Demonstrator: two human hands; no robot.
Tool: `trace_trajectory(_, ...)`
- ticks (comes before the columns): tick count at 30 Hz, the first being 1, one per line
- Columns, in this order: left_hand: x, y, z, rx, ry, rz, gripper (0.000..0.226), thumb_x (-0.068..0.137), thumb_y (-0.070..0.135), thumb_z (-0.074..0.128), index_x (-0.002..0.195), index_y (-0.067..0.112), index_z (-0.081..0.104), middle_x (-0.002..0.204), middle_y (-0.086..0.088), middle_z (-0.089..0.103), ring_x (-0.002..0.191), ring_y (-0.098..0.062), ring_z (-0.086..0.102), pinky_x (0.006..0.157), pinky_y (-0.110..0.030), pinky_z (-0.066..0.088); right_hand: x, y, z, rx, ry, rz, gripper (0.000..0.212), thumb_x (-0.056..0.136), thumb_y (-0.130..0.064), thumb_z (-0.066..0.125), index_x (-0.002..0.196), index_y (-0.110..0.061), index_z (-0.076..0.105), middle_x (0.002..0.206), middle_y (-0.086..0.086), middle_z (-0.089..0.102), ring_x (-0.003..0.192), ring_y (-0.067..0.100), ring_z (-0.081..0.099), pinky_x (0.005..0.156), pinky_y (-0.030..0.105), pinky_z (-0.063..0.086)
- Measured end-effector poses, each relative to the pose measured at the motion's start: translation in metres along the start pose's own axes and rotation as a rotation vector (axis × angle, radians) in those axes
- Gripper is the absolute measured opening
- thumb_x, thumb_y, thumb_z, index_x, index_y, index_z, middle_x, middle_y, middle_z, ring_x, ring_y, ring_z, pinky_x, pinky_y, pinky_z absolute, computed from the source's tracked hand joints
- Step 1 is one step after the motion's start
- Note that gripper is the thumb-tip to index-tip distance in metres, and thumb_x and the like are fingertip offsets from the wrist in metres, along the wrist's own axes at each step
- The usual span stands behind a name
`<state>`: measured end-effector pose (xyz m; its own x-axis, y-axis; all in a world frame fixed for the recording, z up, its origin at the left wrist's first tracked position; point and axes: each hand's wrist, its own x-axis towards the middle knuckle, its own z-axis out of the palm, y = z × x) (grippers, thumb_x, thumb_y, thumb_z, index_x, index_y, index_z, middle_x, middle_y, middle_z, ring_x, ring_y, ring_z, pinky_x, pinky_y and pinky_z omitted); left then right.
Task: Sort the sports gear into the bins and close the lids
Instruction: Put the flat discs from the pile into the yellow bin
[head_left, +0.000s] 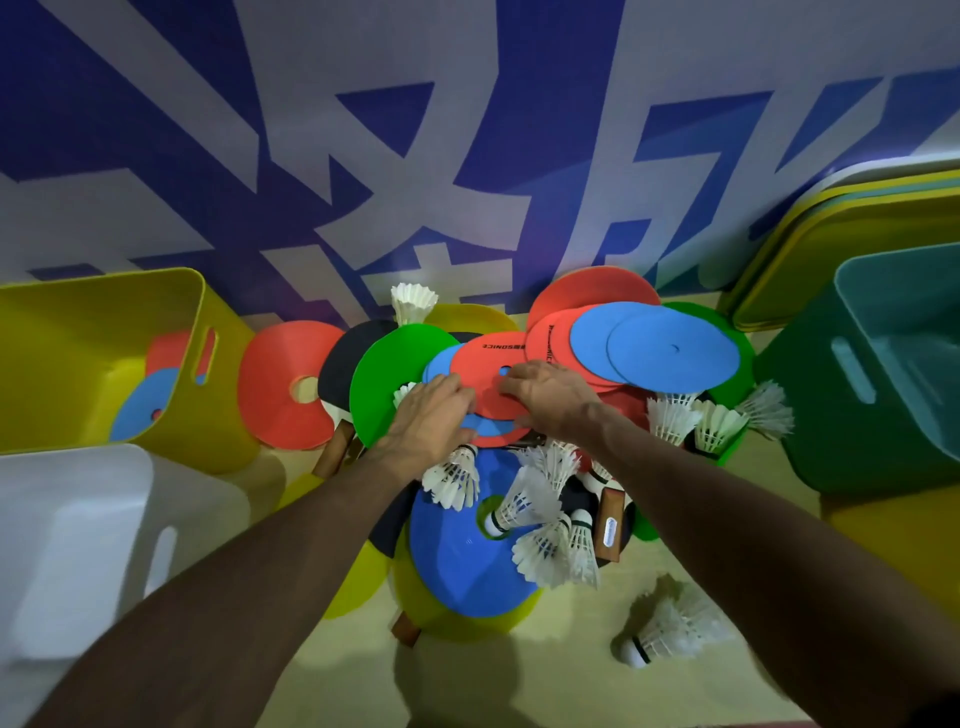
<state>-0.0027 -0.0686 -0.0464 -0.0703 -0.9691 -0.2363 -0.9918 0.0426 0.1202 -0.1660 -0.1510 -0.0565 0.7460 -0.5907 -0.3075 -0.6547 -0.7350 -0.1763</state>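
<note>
A white bin (67, 545) stands at the near left on the pale wood floor (597, 675). Behind it a yellow bin (78, 322) is tipped toward the pile, with a blue disc (145, 400) and a red one inside. Just beside its wall a lone red disc (285, 384) lies on the floor, overlapped by a black paddle (348, 364) and a green disc (384, 374). One shuttlecock (410, 304) stands upright at the back of the heap, near the wall (311, 130), which carries large blue shapes on pale grey.

In the middle, both hands meet on the red disc (488, 364), which lies on top of the pile. The left hand (431, 410) has its grip closed over the disc's left edge. The right hand (550, 395) has its grip pinching the disc by its centre hole.

Right of the hands two blue discs (675, 351) overlap on red and green ones. Nearer, shuttlecocks (545, 535) lie across a big blue disc (457, 561); a stray shuttlecock (660, 639) lies apart on the floor.

At the far right a green bin (857, 389) stands open, and lids (831, 234) lean stacked against the wall behind it.
</note>
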Motion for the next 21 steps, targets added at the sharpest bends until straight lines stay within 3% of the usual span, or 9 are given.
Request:
trace_trajectory(4, 0.001, -0.008, 0.003, 0.005, -0.003, 0.02, 0.041, 0.083, 0.044, 0.065, 0.114, 0.019, 0.056, 0.113, 0.001, 0.052, 0.11, -0.019, 0.048, 0.091, -0.033, 0.037, -0.003, 0.005, -0.001, 0.124, 0.078, 0.026, 0.033, 0.096, -0.036, 0.05, 0.126, -0.025, 0.056, 0.126, 0.003, 0.06, 0.114, 0.023, 0.057, 0.092, 0.034, 0.047)
trace_trajectory(7, 0.005, -0.006, 0.005, 0.08, -0.007, 0.065, 0.047, 0.085, 0.046, 0.06, 0.121, 0.017, 0.054, 0.116, -0.001, 0.051, 0.113, -0.019, 0.046, 0.092, -0.032, 0.036, -0.004, 0.009, -0.007, 0.247, 0.213, 0.154, 0.024, 0.099, -0.031, 0.044, 0.113, -0.023, 0.062, 0.101, 0.008, 0.068, 0.092, 0.029, 0.063, 0.075, 0.035, 0.049)
trace_trajectory(10, 0.009, -0.001, 0.004, 0.247, -0.054, 0.137, 0.046, 0.092, 0.045, 0.051, 0.126, 0.013, 0.048, 0.119, -0.005, 0.049, 0.114, -0.023, 0.046, 0.092, -0.034, 0.037, -0.005, 0.013, -0.012, 0.459, 0.322, 0.284, 0.024, 0.098, -0.028, 0.046, 0.111, -0.017, 0.063, 0.09, 0.015, 0.068, 0.08, 0.035, 0.062, 0.067, 0.037, 0.048)
trace_trajectory(14, 0.015, -0.003, 0.006, 0.47, -0.111, 0.223, 0.039, 0.095, 0.033, 0.051, 0.127, 0.01, 0.045, 0.118, -0.007, 0.052, 0.108, -0.026, 0.05, 0.084, -0.038, 0.045, -0.009, 0.018, -0.012, 0.581, 0.375, 0.35, 0.027, 0.097, -0.026, 0.047, 0.117, -0.017, 0.062, 0.093, 0.015, 0.069, 0.08, 0.034, 0.063, 0.07, 0.036, 0.05)
trace_trajectory(18, 0.012, 0.004, -0.002, 0.47, -0.091, 0.314, 0.033, 0.095, 0.004, 0.041, 0.128, 0.007, 0.043, 0.117, -0.01, 0.054, 0.105, -0.028, 0.055, 0.077, -0.038, 0.048, -0.015, 0.02, -0.016, 0.64, 0.463, 0.39, 0.024, 0.096, -0.022, 0.049, 0.113, -0.015, 0.065, 0.095, 0.014, 0.071, 0.086, 0.035, 0.062, 0.075, 0.038, 0.05)
trace_trajectory(20, 0.008, 0.001, -0.01, 0.416, -0.005, 0.388, 0.034, 0.087, -0.003, 0.052, 0.119, 0.007, 0.051, 0.106, -0.009, 0.059, 0.096, -0.025, 0.06, 0.069, -0.034, 0.049, -0.017, 0.021, -0.019, 0.679, 0.522, 0.419, 0.023, 0.096, -0.022, 0.049, 0.112, -0.016, 0.065, 0.095, 0.012, 0.072, 0.086, 0.033, 0.063, 0.076, 0.036, 0.049)
trace_trajectory(21, 0.007, 0.0, -0.015, 0.39, 0.021, 0.397, 0.029, 0.079, -0.002, 0.063, 0.105, 0.008, 0.058, 0.091, -0.006, 0.062, 0.081, -0.021, 0.063, 0.059, -0.031, 0.048, -0.017, 0.022, -0.021, 0.693, 0.547, 0.436, 0.023, 0.096, -0.023, 0.049, 0.113, -0.017, 0.065, 0.096, 0.011, 0.072, 0.087, 0.032, 0.064, 0.077, 0.036, 0.05)
